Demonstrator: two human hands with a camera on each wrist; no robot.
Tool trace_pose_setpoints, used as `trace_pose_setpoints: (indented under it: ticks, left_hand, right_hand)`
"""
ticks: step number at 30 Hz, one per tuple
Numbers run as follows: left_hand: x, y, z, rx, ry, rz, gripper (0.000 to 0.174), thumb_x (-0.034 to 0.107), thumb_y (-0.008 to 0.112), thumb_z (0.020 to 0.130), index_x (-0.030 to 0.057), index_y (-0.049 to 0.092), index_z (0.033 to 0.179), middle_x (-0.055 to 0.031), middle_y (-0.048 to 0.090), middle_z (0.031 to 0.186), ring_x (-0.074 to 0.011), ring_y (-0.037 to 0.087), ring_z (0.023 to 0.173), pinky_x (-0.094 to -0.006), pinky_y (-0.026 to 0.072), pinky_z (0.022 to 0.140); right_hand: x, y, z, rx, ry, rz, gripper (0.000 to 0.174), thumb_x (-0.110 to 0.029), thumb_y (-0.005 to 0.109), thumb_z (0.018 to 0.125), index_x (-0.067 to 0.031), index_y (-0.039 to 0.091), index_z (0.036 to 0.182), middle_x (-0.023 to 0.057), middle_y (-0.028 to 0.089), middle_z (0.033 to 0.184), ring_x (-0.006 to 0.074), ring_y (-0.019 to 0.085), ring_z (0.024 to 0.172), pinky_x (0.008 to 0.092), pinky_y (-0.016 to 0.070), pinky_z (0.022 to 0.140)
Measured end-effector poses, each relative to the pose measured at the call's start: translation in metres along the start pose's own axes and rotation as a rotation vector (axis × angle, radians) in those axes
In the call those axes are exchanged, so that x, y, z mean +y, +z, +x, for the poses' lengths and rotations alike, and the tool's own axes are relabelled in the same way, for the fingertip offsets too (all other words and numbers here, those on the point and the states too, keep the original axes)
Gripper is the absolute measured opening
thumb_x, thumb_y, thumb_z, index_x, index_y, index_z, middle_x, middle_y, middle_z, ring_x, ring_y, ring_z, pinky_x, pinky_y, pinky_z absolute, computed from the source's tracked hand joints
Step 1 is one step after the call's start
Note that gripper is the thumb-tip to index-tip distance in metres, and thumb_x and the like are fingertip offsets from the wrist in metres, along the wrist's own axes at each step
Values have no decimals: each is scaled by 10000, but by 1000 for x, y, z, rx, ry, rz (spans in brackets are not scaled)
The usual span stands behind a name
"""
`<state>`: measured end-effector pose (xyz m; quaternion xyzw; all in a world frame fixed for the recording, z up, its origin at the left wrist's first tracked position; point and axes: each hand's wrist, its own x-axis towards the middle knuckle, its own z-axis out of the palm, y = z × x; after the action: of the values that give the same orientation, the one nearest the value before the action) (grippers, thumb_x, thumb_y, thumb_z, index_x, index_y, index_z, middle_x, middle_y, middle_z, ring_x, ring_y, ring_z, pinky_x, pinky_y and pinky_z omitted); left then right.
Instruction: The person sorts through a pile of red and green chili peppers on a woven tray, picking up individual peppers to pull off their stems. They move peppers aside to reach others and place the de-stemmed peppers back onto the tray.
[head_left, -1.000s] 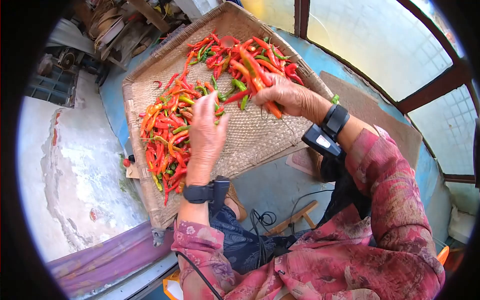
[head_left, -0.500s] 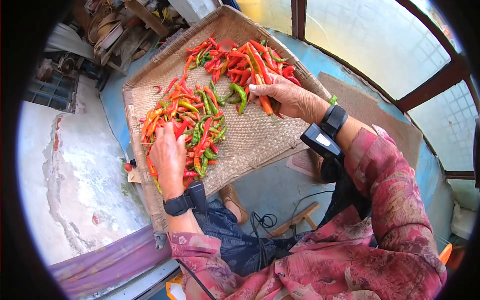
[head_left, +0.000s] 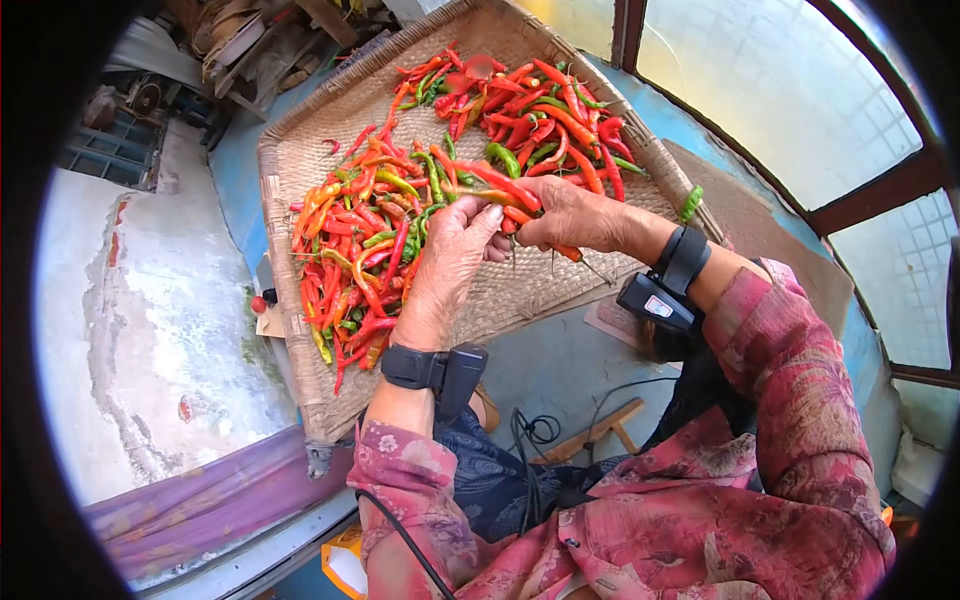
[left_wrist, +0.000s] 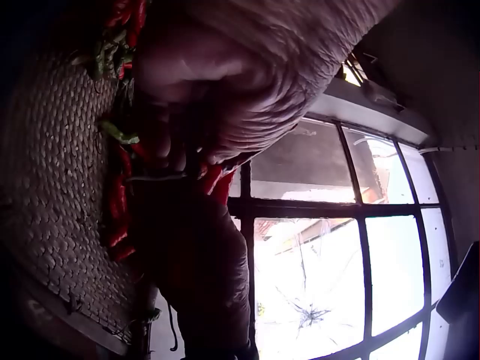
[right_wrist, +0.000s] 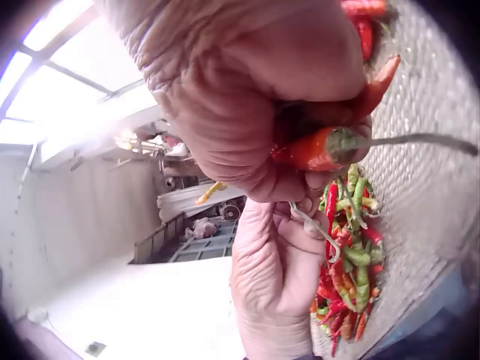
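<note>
Both hands meet over the middle of a shallow woven tray. My right hand (head_left: 578, 213) grips a small bunch of red and orange chili peppers (head_left: 503, 184), their stems sticking out toward me. Close up in the right wrist view, an orange-red chili with a green cap (right_wrist: 311, 150) shows between curled fingers. My left hand (head_left: 452, 248) comes in from the left, thumb and fingers pinching a yellowish-orange chili (head_left: 472, 196) against the bunch. In the left wrist view the hands are dark and hide most of what they hold.
The tray's rim (head_left: 268, 215) surrounds a mixed pile of chilies (head_left: 345, 270) at left and a mostly red pile (head_left: 560, 110) at the back. A green chili (head_left: 690, 203) overlaps the right rim. Cables (head_left: 530, 440) lie on the floor below; windows (head_left: 770, 90) stand at right.
My left hand went down into the left pile, then came up and right to the right hand with a chili. The right hand's bunch has tilted over to the left.
</note>
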<state>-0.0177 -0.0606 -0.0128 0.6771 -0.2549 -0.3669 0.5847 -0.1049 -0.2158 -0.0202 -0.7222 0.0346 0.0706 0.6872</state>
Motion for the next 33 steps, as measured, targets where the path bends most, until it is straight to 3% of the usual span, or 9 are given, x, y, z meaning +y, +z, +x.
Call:
trace_pose_setpoints:
  ticks: [5, 7, 10, 13, 15, 17, 23, 27, 33]
  left_hand:
    - [-2, -5, -9, -46, -166, -100, 251, 199, 556, 849, 32, 570, 1035, -27, 599, 812, -96, 571, 639, -204, 470, 549]
    - [-3, -6, -13, -69, -151, -138, 268, 194, 563, 838, 36, 557, 1055, -27, 601, 812, -96, 577, 648, -215, 465, 554]
    - [-5, -9, -16, -88, -91, -127, 294, 204, 583, 815, 38, 551, 1055, -13, 598, 807, -95, 584, 676, -221, 455, 571]
    - [13, -24, -22, -70, -78, 88, 294, 202, 613, 767, 59, 566, 1019, -30, 605, 777, -148, 597, 687, -280, 458, 598]
    - [21, -34, -29, 200, -82, 1028, 282, 207, 625, 735, 69, 579, 977, -72, 611, 770, -212, 604, 718, -335, 462, 632]
    - [9, -48, -31, 299, 90, 1146, 258, 210, 617, 729, 73, 585, 945, -116, 612, 791, -263, 609, 747, -382, 459, 665]
    - [6, -15, -17, 163, 14, 118, 359, 301, 591, 850, 14, 562, 1063, 17, 548, 763, -28, 455, 568, -178, 383, 493]
    - [4, 0, -9, 144, 67, -1, 306, 302, 587, 857, 21, 604, 976, 31, 534, 692, -32, 462, 562, -182, 388, 490]
    - [7, 8, -6, 186, 235, 56, 281, 268, 537, 893, -1, 618, 899, -34, 625, 762, -71, 574, 636, -204, 471, 558]
  right_hand:
    - [0, 4, -4, 24, 49, -306, 349, -119, 568, 722, 8, 485, 1036, 61, 528, 722, 140, 541, 619, 288, 447, 531]
    - [16, 4, 4, 103, -290, -628, 333, -138, 579, 740, -3, 475, 1026, 83, 529, 757, 144, 546, 646, 296, 451, 550]
    - [9, 5, -2, 57, -226, -511, 297, -152, 580, 768, -2, 459, 994, 83, 520, 760, 146, 541, 647, 300, 449, 541]
    - [-4, 2, -4, -3, 60, -201, 257, -138, 584, 774, -21, 467, 971, 30, 506, 690, 112, 513, 589, 261, 427, 503]
    - [2, -6, -1, 3, 55, 22, 238, -112, 594, 767, -39, 483, 964, -9, 492, 672, 61, 475, 545, 215, 400, 469]
    - [8, -7, 3, 60, 10, 268, 148, -89, 597, 729, -62, 473, 805, 7, 470, 604, 74, 429, 436, 228, 339, 343]
    - [2, 5, 5, -14, -47, 184, 239, -147, 642, 742, -46, 523, 924, 7, 512, 666, 77, 477, 532, 228, 401, 447]
    - [-13, 12, -3, -16, -122, -262, 430, -351, 649, 797, -21, 513, 1037, 57, 567, 729, 114, 535, 593, 266, 461, 524]
    - [-13, 8, 2, -8, -94, -230, 453, -373, 599, 840, -42, 479, 1124, 10, 518, 707, 77, 505, 583, 233, 443, 493]
